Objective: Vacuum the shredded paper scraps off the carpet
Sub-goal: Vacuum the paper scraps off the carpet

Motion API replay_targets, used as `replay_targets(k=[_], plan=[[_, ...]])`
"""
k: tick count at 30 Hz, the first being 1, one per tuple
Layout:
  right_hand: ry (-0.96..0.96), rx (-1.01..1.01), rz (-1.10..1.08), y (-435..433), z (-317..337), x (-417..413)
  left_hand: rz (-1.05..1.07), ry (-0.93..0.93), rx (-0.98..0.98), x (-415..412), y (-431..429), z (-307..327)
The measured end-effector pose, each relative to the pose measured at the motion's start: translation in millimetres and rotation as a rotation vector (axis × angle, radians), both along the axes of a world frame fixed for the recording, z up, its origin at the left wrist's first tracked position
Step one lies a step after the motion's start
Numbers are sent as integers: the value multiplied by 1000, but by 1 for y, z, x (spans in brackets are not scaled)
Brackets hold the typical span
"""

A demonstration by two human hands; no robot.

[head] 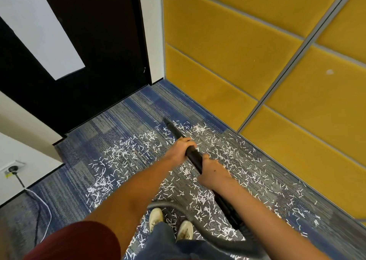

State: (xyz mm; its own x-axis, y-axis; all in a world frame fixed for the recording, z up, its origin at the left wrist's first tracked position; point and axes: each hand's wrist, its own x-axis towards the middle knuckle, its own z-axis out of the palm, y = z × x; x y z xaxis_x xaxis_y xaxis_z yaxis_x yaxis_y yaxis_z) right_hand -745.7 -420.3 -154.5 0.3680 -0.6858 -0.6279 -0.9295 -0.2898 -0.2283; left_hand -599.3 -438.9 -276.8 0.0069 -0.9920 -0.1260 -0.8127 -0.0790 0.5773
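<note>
Through the head camera I am watching the left hand (181, 147) wrapping its fingers round the black vacuum wand (174, 130), while the right hand (213, 172) is gripping the same wand just behind it. The wand's tip is pointing down at the blue-grey carpet (138, 109) near the yellow wall panels (227, 51). White shredded paper scraps (122, 150) are lying scattered over the carpet on both sides of the wand and around the shoes (185, 230).
</note>
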Motion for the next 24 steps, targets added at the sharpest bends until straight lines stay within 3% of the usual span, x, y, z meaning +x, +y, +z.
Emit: replay_targets(k=[13,24], plan=[[-26,10,93,-8,6,31,103,0,36,33,4,-11],[2,9,71,4,12,8,55,1,-4,6,16,2]])
